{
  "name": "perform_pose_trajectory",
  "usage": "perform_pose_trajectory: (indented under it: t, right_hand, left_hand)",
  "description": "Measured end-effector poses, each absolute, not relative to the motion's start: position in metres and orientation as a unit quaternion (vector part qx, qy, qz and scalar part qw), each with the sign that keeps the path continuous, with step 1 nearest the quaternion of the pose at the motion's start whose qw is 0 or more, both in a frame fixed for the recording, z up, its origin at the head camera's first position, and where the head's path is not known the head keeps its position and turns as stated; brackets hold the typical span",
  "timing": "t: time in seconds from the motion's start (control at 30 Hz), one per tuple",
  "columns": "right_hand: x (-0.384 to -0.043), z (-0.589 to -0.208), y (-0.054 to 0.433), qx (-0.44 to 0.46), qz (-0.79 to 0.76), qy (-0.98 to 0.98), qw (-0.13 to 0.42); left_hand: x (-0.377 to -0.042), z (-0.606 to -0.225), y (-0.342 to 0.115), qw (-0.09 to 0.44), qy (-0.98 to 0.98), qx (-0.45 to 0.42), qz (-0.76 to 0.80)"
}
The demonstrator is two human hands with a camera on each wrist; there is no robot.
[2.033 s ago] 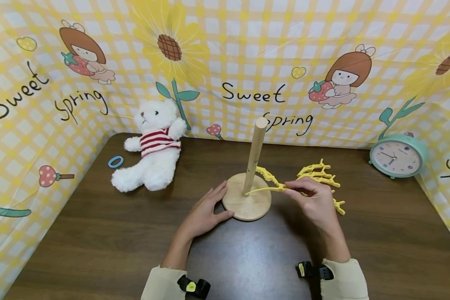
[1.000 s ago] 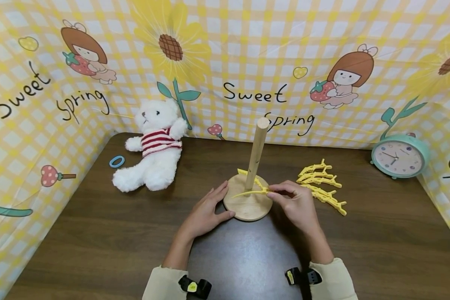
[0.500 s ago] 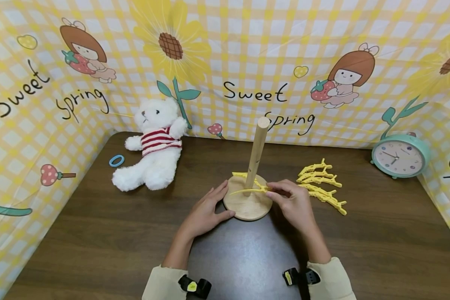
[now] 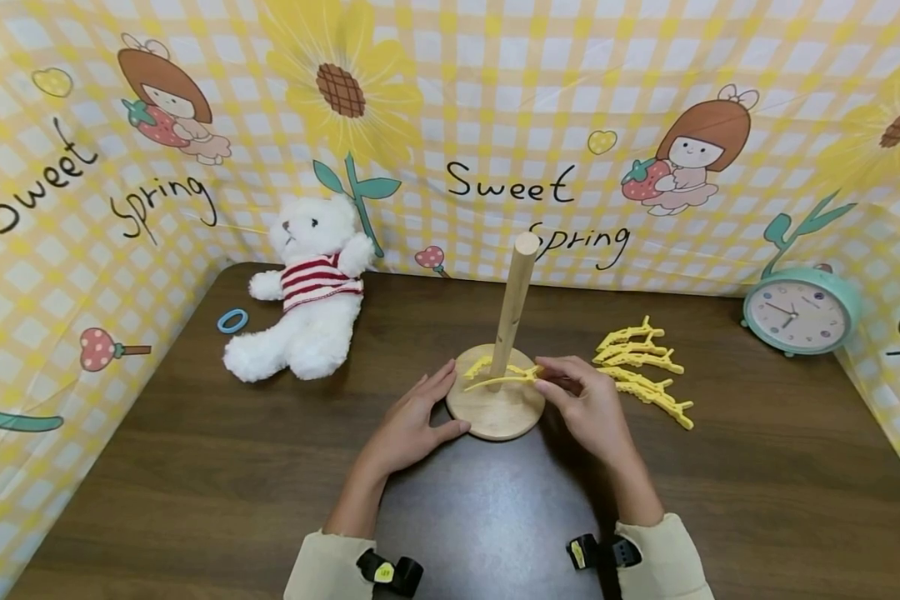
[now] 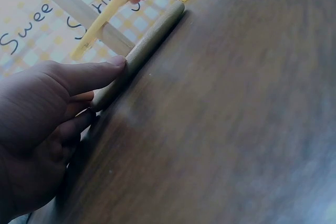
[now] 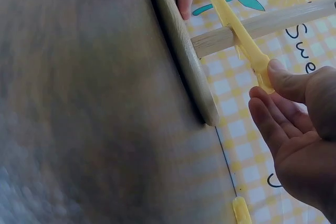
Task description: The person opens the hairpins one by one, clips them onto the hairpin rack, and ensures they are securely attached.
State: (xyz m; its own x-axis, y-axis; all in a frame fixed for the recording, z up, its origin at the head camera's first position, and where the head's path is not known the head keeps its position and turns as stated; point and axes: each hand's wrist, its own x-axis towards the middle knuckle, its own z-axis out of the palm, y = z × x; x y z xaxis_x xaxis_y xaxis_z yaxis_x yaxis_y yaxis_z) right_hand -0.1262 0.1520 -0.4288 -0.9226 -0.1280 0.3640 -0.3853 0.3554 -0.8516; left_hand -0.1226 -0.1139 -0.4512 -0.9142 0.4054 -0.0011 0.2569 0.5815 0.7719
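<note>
A round wooden stand [image 4: 495,421] with an upright wooden post [image 4: 516,300] is on the table. My left hand [image 4: 412,421] holds the stand's base at its left edge, thumb at the near rim. Between thumb and fingers, my right hand [image 4: 585,400] pinches the joined end of a yellow two-armed plastic clip [image 4: 528,376]. One slender clip arm passes in front of the post and the other behind it, low down above the base. In the right wrist view the clip [image 6: 242,35] lies across the post; its hold on the post cannot be told.
Several similar yellow pieces [image 4: 637,358] lie right of the stand. A white teddy bear [image 4: 315,292] in a striped shirt sits at the back left, beside a blue ring [image 4: 232,321]. A green alarm clock [image 4: 795,312] stands back right. A patterned cloth [image 4: 495,83] encloses the table.
My right hand has moved left, bringing the clip's arms to either side of the post. Since half a second ago the far arm has shifted lower. My left hand stays on the base.
</note>
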Motion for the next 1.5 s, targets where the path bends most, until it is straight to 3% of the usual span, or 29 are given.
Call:
perform_pose_trajectory:
  t: [0.6,1.5]
  right_hand:
    - [-0.127,-0.427,0.155,0.135,0.569,-0.808,0.071]
    - [-0.127,-0.424,0.177,0.102,0.555,-0.824,0.057]
  left_hand:
    - [-0.123,-0.451,-0.114,0.091,0.886,0.184,0.416]
    - [-0.124,-0.45,-0.113,0.094,0.884,0.184,0.418]
